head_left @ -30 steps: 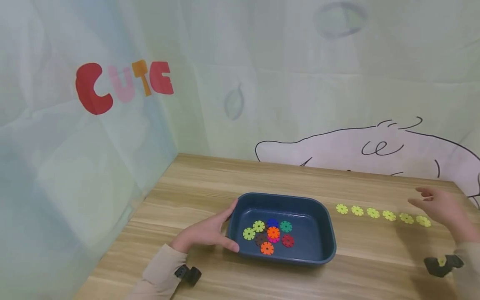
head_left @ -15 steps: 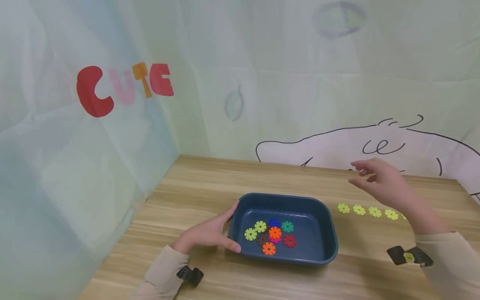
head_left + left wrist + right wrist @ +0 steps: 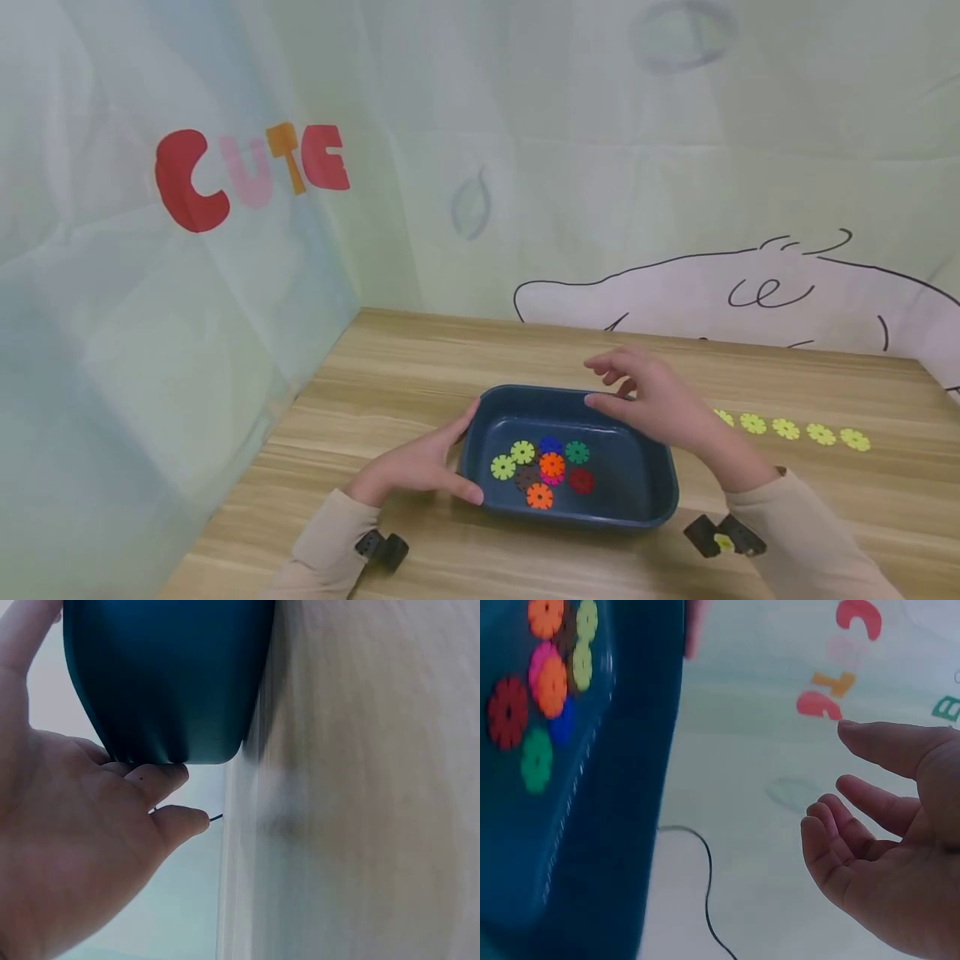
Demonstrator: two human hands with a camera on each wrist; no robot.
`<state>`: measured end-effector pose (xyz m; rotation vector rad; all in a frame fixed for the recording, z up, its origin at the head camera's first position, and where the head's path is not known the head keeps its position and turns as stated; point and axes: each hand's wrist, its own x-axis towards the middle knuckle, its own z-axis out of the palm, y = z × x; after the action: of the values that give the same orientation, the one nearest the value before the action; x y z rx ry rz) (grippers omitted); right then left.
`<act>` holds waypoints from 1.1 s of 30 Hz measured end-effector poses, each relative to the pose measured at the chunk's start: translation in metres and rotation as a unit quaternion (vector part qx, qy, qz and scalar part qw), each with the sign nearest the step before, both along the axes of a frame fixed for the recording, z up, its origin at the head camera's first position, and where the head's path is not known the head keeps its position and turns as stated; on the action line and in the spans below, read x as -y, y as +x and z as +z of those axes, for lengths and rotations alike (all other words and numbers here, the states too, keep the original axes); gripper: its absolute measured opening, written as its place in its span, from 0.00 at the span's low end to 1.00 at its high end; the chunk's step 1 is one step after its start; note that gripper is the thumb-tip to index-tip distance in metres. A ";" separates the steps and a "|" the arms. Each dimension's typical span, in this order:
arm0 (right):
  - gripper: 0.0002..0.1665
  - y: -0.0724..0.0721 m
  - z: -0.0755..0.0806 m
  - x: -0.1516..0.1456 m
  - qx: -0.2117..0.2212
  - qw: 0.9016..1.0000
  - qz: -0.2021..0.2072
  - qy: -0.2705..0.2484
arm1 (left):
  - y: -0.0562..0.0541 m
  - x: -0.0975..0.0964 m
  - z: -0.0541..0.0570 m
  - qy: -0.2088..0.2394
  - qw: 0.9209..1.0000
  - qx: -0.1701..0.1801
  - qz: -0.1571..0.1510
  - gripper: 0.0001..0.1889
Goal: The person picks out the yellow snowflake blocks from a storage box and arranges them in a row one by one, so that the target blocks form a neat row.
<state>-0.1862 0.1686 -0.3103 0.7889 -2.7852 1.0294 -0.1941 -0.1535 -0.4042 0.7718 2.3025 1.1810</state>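
Observation:
A dark blue plastic tub stands on the table with several notched snowflake discs in its left half: yellow-green, orange, brown, blue, pink, green and red. My left hand holds the tub's left end, thumb at the near corner and index finger along the far corner. In the left wrist view, other fingers curl at the tub's outer wall. Over the far right rim hovers my right hand, fingers loosely bent and nothing between them. To the right, a row of yellow-green snowflake discs lies flat, its left end partly hidden by that hand.
The wood-grain table meets a printed cloth backdrop at its back and left. Red, pink and orange letters decorate the left side. Each wrist wears a black camera strap.
My right hand has moved left, from beside the right end of the disc row to above the tub's right side. The left hand stays on the tub.

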 end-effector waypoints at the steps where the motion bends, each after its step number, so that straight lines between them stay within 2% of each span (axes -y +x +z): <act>1: 0.25 0.001 -0.003 0.006 0.004 1.000 0.006 -0.003 | 0.000 0.000 0.000 0.000 1.000 0.000 -0.001 0.68; 12: 0.24 0.000 -0.038 0.053 0.078 0.995 0.052 -0.042 | -0.001 0.000 -0.001 0.012 1.000 -0.004 -0.006 0.67; 20: 0.25 -0.007 -0.067 0.072 0.100 0.993 0.046 -0.035 | -0.001 0.002 -0.002 0.014 1.000 -0.005 -0.016 0.66; 25: 0.24 -0.011 -0.075 0.079 0.112 0.993 0.041 -0.022 | -0.001 0.002 -0.001 0.009 1.000 -0.001 -0.014 0.66; 33: 0.23 -0.019 -0.081 0.087 0.156 0.987 0.027 0.020 | 0.000 0.002 0.000 0.008 1.000 0.000 -0.010 0.66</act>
<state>-0.2050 0.0816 -0.3913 0.7706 -3.0683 1.2045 -0.1942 -0.1555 -0.4044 0.7976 2.2823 1.1936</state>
